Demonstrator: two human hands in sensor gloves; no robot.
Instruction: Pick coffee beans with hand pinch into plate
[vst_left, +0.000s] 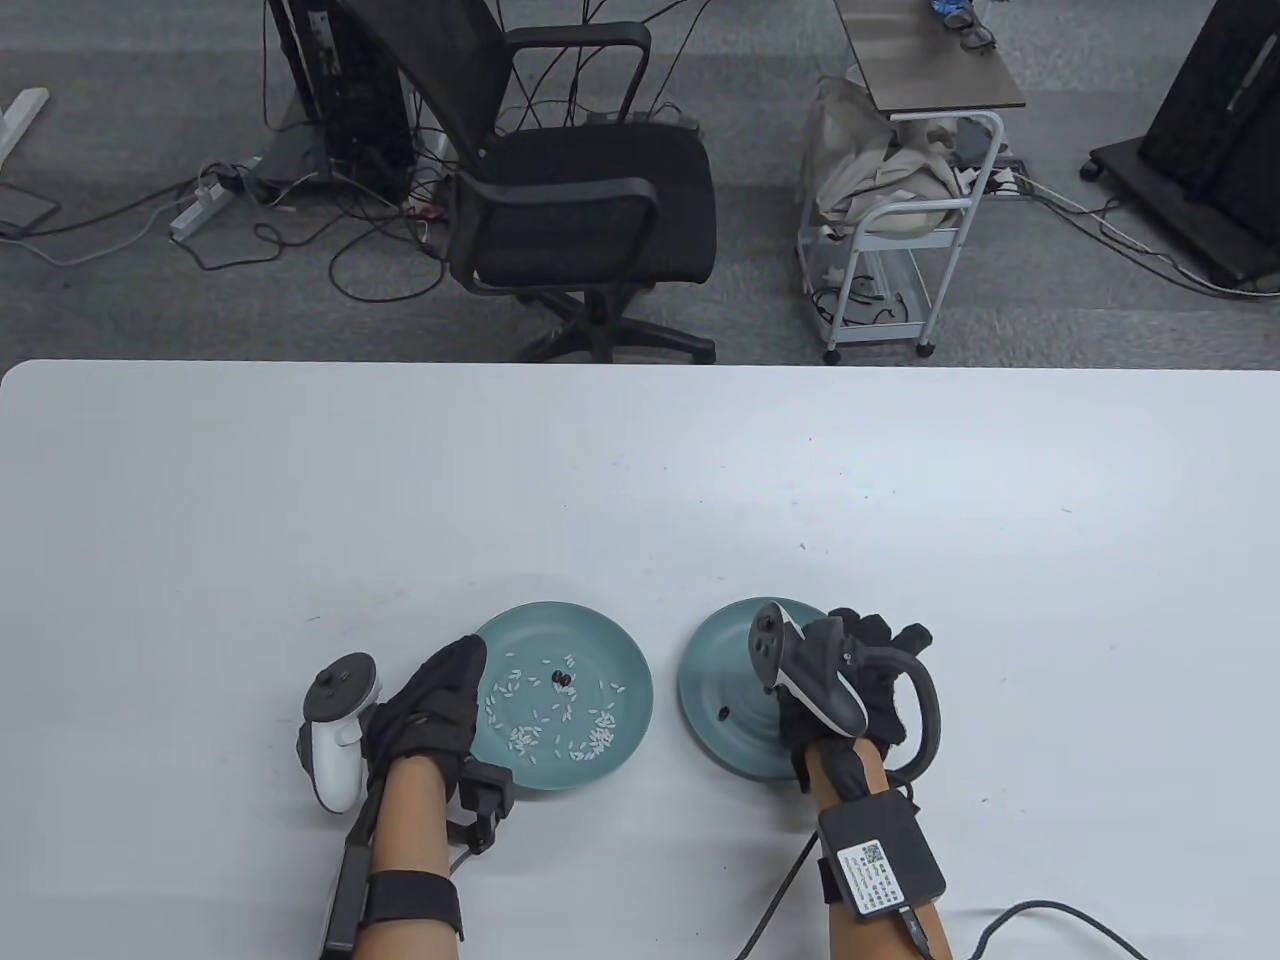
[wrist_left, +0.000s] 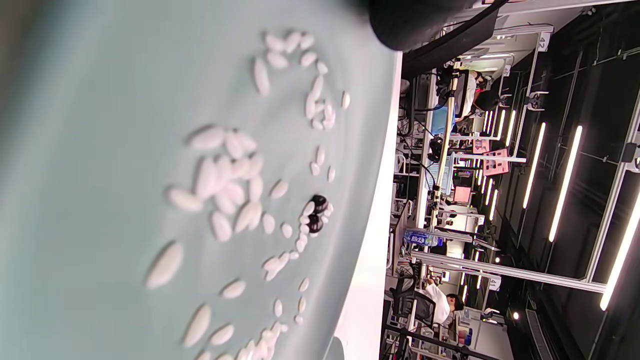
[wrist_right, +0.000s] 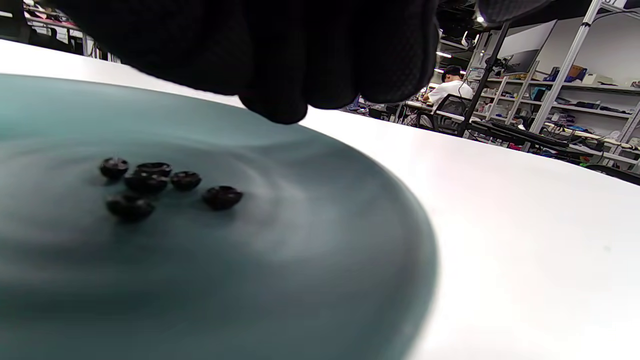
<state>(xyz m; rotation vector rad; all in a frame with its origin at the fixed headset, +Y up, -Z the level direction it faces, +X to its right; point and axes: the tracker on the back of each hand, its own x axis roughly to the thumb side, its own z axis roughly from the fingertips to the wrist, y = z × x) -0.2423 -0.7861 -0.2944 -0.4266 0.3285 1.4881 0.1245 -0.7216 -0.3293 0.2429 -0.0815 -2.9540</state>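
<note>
- The table view looks steeply down over my white table (vst_left: 640, 480), facing away from me toward an office chair (vst_left: 585, 190) and a cart (vst_left: 900, 220) on the floor beyond. Both my hands enter from its bottom edge.
- My left wrist view is turned on its side and sits very close above the left plate (wrist_left: 100, 150), so its white grains (wrist_left: 225, 190) blur; the room stands sideways along the right.
- My right wrist view sits low, almost level with the right plate (wrist_right: 300, 280), looking across it and the table to far shelves.
- The table view shares each plate with one wrist view: left plate (vst_left: 630, 690), right plate (vst_left: 715, 690).
</note>
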